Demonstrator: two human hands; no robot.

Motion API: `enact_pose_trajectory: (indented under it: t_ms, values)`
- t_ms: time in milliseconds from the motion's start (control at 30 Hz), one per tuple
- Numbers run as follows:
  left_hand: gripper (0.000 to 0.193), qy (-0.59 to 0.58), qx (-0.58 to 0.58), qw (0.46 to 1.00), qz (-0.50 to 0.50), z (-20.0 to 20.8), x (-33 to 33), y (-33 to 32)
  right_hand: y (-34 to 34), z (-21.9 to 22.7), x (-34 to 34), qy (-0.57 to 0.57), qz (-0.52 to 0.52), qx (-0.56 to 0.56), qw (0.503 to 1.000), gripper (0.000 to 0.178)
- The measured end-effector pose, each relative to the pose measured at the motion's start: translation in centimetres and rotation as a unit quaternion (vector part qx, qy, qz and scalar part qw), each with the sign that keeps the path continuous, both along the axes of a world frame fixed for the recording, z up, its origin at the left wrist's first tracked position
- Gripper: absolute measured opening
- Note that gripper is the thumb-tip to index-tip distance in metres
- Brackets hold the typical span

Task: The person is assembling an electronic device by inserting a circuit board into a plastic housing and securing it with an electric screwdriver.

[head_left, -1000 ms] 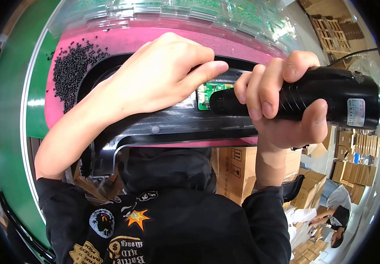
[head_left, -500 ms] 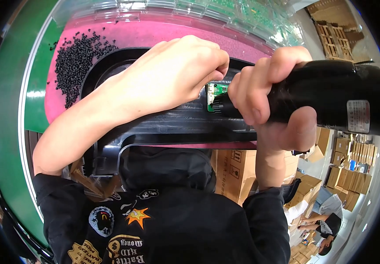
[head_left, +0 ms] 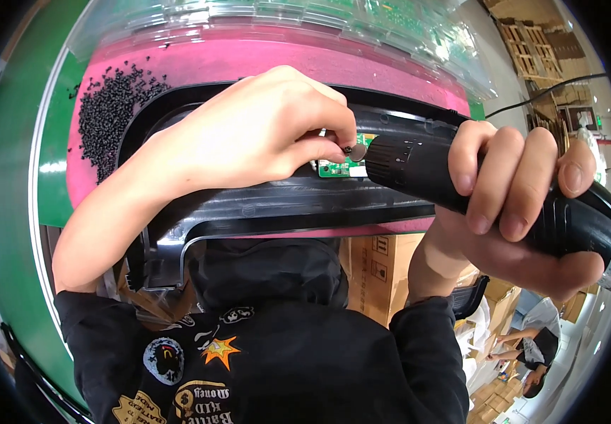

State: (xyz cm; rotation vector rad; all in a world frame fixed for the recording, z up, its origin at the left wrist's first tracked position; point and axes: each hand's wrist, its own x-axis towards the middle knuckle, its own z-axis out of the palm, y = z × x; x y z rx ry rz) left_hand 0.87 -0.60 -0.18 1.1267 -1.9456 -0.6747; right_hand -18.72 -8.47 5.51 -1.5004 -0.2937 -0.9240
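Ridged black screwdriver [head_left: 426, 167] — newly aslant

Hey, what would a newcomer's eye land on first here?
Probably the bulky black power driver at right, gripped in the right hand, its nose at a small green circuit board. The left hand spans the middle, fingertips close to that nose. At upper left, a heap of tiny black pieces stands out against the bright pink mat.

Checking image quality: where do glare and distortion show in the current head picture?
Head view: the left hand is nearly washed out; head view: bright reflections streak the black plastic part and clear trays; head view: the green table bows at its edge, corners black.
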Motion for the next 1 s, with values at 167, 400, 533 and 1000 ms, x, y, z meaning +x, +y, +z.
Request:
enact_pose_trajectory:
  t_ms: [167, 400, 533, 1000]
  values:
    - [0.016, 0.032, 0.002, 0.999, -0.015, 0.1, -0.2, -0.1, 0.2, 0.2, -1.5, -0.003, -0.02, 0.0, 1.0, 0.053]
    - [0.021, -0.286, -0.178, 0.94, 0.052, 1.6, -1.3, 0.6, -1.8, -1.7, -3.2, 0.064, -0.16, 0.071, 0.983, 0.044]
    - [0.035, -0.368, -0.26, 0.892, -0.025, 5.7, -2.5, 2.1, -2.7, -2.7, -3.9, 0.085, -0.165, 0.092, 0.978, 0.042]
    - [0.036, -0.334, -0.106, 0.934, 0.062, 11.8, -8.3, 5.6, -4.3, -2.8, -2.9, 0.11, -0.063, 0.066, 0.99, 0.043]
